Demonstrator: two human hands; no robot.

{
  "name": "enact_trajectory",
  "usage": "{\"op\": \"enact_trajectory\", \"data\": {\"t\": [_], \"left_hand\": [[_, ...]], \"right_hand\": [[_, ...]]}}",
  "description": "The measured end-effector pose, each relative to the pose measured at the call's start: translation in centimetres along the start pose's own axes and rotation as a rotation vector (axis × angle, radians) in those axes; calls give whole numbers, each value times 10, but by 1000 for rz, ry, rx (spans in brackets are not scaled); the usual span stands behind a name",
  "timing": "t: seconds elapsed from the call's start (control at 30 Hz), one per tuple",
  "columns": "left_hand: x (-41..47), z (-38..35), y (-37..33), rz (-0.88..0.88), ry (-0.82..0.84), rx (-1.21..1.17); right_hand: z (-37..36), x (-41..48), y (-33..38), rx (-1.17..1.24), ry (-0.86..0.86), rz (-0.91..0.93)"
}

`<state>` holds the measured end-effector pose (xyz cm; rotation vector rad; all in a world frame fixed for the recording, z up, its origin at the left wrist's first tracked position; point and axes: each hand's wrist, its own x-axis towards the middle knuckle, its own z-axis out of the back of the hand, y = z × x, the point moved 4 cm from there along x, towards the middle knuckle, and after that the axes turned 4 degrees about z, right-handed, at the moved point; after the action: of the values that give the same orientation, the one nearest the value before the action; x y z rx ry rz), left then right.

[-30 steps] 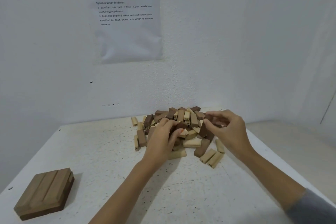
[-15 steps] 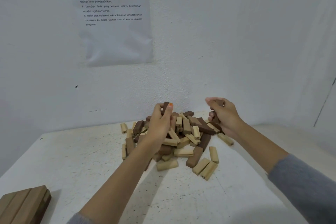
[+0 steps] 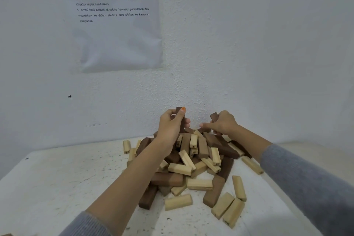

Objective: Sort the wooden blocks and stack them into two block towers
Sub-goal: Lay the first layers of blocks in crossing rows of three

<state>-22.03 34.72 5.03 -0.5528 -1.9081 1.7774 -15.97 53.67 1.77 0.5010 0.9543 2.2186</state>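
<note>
Since sorting seems colour-based, the left hand (image 3: 171, 127) grips 1 dark block (image 3: 178, 111) above the pile (image 3: 199, 161); the right hand (image 3: 225, 123) clutches 1 brown block (image 3: 214, 116).

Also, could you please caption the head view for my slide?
Left hand grips a dark block, right hand a second dark block, above the jumbled pile of wooden blocks on the table.
</note>
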Motion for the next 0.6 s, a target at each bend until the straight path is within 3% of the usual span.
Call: {"op": "enact_trajectory", "data": {"t": [0.2,0.3,0.43,0.6], "left_hand": [[3,-1,5,-7,1,-15],[3,1,4,-30,-11,-16],[1,3,0,-50,-16,-25],[-8,11,-10,-81,-42,-16]], "right_hand": [[-12,7,6,-235,78,64],[-13,7,3,-242,79,66],[-11,4,2,-123,41,84],[-4,-6,13,275,-210,195]]}}
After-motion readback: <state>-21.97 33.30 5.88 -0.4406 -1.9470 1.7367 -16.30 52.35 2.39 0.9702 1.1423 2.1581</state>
